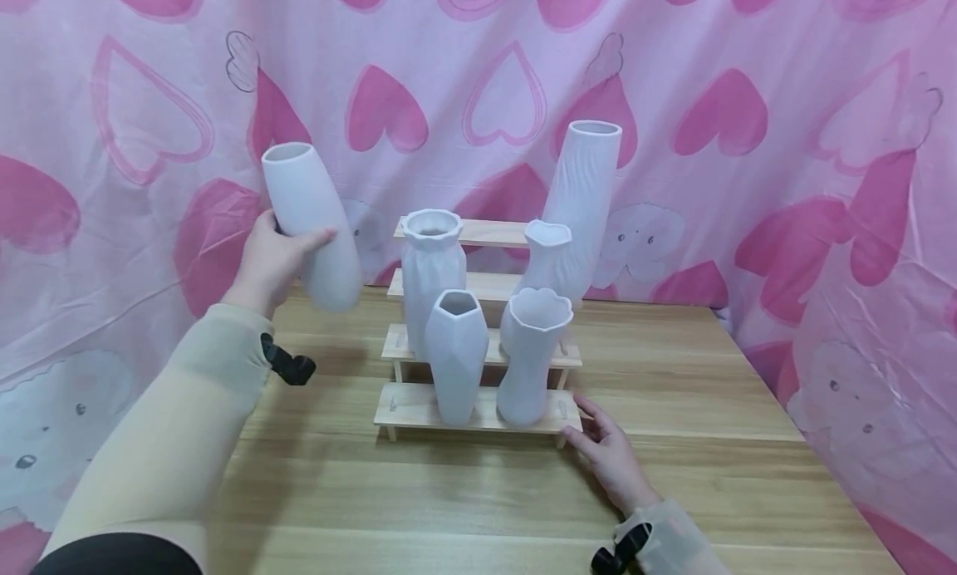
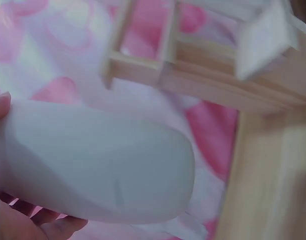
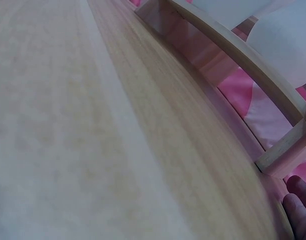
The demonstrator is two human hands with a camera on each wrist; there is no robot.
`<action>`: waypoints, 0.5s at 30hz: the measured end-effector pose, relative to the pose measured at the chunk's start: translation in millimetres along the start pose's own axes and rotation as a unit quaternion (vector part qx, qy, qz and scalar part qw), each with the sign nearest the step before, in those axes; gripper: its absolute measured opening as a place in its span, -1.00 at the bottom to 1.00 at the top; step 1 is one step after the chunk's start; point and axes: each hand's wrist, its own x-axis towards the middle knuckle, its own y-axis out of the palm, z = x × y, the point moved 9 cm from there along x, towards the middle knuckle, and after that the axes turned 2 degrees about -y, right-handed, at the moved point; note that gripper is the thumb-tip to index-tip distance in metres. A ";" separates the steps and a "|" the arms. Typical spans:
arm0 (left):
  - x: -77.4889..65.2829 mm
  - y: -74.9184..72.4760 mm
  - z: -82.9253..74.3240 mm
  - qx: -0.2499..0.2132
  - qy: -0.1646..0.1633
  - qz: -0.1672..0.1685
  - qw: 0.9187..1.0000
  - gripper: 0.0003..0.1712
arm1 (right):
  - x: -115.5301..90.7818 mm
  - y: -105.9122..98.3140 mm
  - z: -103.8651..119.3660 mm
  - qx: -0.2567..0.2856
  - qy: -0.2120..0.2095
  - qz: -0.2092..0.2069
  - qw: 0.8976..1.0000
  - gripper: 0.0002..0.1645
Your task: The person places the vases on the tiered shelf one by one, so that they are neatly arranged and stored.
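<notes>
My left hand (image 1: 272,259) grips a smooth white vase (image 1: 310,226) in the air, left of a wooden tiered stand (image 1: 478,421). The vase leans, its mouth toward the upper left; in the left wrist view its rounded lower end (image 2: 158,170) points right. My right hand (image 1: 609,459) holds the right end of the lowest shelf between thumb and fingers. In the right wrist view, fingertips (image 3: 299,200) show beside a stand leg (image 3: 280,150). On the bottom shelf stand a faceted vase (image 1: 456,359) and a vase with a scalloped rim (image 1: 531,359).
Higher tiers carry a ruffle-rimmed vase (image 1: 434,259) on the left, a wavy-rimmed vase (image 1: 546,255) on the right and a tall textured vase (image 1: 586,201) behind it, leaning right. The stand is on a wood-grain table (image 1: 710,392). A pink heart-patterned curtain (image 1: 478,85) hangs behind.
</notes>
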 end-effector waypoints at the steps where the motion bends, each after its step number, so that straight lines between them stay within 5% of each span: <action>1: -1.4 0.6 -7.6 -0.002 0.004 0.008 1.000 0.13 | -0.1 -0.1 0.1 0.000 -0.001 -0.001 1.000 -0.19; 9: -7.5 26.8 -50.8 -0.029 0.029 0.082 0.996 -0.01 | 0.1 -1.6 0.0 -0.001 -0.010 -0.007 1.000 -0.21; 15: -5.4 48.3 -61.8 -0.036 0.038 0.117 0.992 -0.04 | 0.1 -1.8 0.8 -0.001 -0.017 -0.011 1.000 -0.24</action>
